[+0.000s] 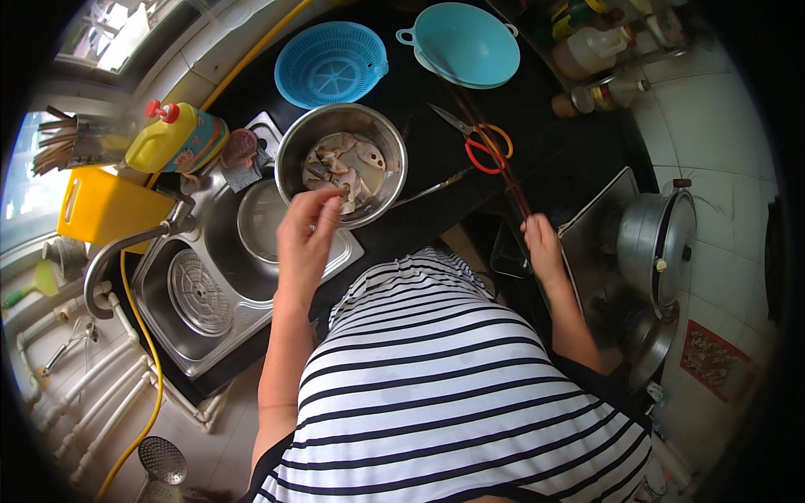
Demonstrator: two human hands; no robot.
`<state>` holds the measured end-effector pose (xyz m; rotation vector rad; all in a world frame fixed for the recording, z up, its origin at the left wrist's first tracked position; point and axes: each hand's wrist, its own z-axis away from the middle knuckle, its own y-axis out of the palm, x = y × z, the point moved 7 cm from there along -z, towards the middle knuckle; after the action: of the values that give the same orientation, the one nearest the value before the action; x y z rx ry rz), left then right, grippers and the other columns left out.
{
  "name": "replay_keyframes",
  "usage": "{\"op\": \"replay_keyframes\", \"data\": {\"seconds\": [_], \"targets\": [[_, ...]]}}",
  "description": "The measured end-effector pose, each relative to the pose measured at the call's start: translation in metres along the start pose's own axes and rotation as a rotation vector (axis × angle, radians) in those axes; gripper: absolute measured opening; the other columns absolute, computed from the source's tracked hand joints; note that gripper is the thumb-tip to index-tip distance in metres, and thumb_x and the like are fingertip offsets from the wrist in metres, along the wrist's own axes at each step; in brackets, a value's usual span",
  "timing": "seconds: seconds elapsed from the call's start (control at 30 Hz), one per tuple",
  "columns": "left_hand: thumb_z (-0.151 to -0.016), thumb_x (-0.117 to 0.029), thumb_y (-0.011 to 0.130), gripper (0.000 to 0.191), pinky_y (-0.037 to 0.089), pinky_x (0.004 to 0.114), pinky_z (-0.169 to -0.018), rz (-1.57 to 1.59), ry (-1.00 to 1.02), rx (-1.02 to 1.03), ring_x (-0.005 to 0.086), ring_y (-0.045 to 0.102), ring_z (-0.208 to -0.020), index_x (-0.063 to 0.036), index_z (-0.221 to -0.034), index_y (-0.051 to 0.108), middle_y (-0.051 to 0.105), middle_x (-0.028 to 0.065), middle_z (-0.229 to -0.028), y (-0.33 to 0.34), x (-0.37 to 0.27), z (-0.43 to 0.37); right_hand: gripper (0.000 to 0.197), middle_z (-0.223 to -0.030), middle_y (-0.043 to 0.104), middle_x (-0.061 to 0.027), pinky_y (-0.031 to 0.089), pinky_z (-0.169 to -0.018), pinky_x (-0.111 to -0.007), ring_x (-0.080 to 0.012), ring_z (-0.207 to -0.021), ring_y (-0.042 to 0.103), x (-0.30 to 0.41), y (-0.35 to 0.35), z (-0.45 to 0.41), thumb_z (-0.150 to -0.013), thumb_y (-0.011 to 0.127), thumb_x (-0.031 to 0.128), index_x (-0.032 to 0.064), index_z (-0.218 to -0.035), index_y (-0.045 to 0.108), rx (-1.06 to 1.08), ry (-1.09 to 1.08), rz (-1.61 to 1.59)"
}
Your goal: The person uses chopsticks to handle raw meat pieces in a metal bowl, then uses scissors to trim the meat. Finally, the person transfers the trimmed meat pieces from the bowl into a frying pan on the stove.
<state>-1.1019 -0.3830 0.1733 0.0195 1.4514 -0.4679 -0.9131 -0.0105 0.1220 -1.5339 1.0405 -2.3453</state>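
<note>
A steel bowl [400,157] with pale pieces of meat or fish [339,165] in liquid stands on the black counter. Over its near rim is my left hand [305,236], thumb and fingertips close together; whether something small lies between them cannot be told. My right hand [542,242] grips long dark chopsticks [514,188], slightly blurred, which point away across the counter. Scissors [481,146] with red and orange handles lie beside and partly beneath the chopsticks. Between bowl and scissors lies a thin metal utensil [434,190], perhaps a knife.
Behind the bowl stand a blue plastic colander [331,65] and a turquoise basin [468,44]. At left are a double sink [251,292] with a curved faucet [100,270], a yellow jug [177,137] and a yellow cutting board [113,204]. A lidded metal pot [644,239] stands at right.
</note>
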Motion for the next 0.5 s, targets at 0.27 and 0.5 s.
{"op": "replay_keyframes", "data": {"seconds": [0.27,0.5], "targets": [[-0.102,-0.033,0.047,0.038,0.047,0.021,-0.065,0.828,-0.192,0.481,0.0105,0.059,-0.075,-0.0015,-0.123,0.053,0.068,0.0151,-0.11,0.065,-0.031,0.003,0.022,-0.086,0.067,-0.0078,0.044,-0.057,-0.019,-0.0068,-0.063,0.055,0.105,0.051,0.065,-0.097,0.052,0.009,-0.001,-0.115,0.061,0.567,0.052,-0.099],[-0.106,-0.038,0.034,0.036,0.049,0.026,-0.066,1.493,-0.19,0.468,0.014,0.057,-0.068,-0.0101,-0.099,0.057,0.071,0.0148,-0.099,0.045,-0.024,0.007,0.053,-0.105,0.059,-0.0175,0.053,-0.055,-0.03,-0.0193,-0.078,0.06,0.205,0.022,0.077,-0.092,0.065,0.035,-0.0026,-0.127,0.052,0.545,-0.42,-1.13]]}}
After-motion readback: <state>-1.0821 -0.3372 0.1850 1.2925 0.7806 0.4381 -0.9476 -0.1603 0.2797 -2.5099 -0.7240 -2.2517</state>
